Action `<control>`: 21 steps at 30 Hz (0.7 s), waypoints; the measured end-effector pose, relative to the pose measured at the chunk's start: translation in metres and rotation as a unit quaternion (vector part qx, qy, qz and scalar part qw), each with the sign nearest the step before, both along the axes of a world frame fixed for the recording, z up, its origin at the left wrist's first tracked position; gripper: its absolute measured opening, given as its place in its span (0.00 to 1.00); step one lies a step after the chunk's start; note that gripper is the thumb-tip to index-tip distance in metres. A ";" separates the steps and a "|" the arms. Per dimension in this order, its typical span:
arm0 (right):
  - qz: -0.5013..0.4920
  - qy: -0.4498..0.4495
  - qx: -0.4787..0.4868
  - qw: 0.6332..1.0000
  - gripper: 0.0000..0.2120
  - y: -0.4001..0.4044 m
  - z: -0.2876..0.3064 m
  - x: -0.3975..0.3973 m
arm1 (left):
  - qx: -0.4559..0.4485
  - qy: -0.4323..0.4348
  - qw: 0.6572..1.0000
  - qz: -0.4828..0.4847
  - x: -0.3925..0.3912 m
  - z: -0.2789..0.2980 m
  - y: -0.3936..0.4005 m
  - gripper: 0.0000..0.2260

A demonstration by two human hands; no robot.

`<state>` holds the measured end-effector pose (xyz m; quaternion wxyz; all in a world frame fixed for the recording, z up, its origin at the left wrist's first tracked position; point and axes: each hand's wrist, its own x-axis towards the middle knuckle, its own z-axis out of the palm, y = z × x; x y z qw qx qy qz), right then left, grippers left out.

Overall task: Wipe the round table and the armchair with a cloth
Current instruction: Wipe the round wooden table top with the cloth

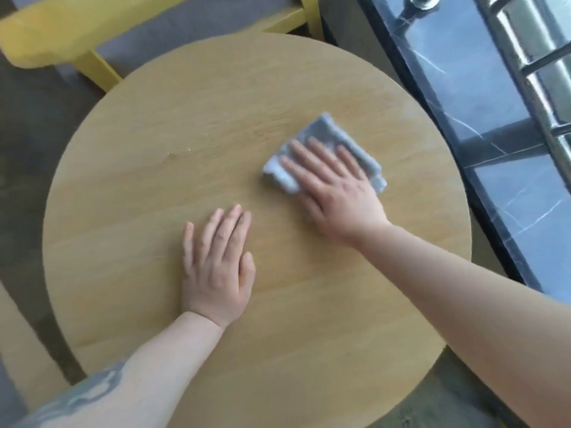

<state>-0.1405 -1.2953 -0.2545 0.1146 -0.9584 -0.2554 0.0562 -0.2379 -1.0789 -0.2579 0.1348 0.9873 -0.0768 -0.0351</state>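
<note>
A round light-wood table (154, 149) fills most of the view. A folded grey cloth (324, 134) lies on its right half. My right hand (333, 189) presses flat on the cloth with straight, spread fingers. My left hand (216, 267) rests flat on the bare tabletop nearer to me, fingers straight, holding nothing. The yellow armchair (61, 29) stands beyond the table at the top left; only an armrest and part of its frame show.
A dark marble sill (494, 134) with a metal railing (540, 72) runs along the right side of the table. Grey floor (27, 134) surrounds the table on the left. Another pale piece of furniture (18, 344) shows at the bottom left edge.
</note>
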 end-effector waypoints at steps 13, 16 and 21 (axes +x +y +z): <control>-0.404 0.051 -0.023 0.913 0.26 0.007 0.003 0.079 | -0.017 0.004 1.000 -0.012 -0.002 -0.002 0.005 0.24; -0.322 0.079 -0.029 0.943 0.27 0.054 0.010 0.076 | -0.009 0.002 1.000 -0.019 -0.001 -0.004 0.006 0.24; -0.345 0.039 -0.001 0.938 0.25 0.005 0.006 0.089 | -0.009 0.000 1.000 -0.020 -0.001 -0.003 0.006 0.24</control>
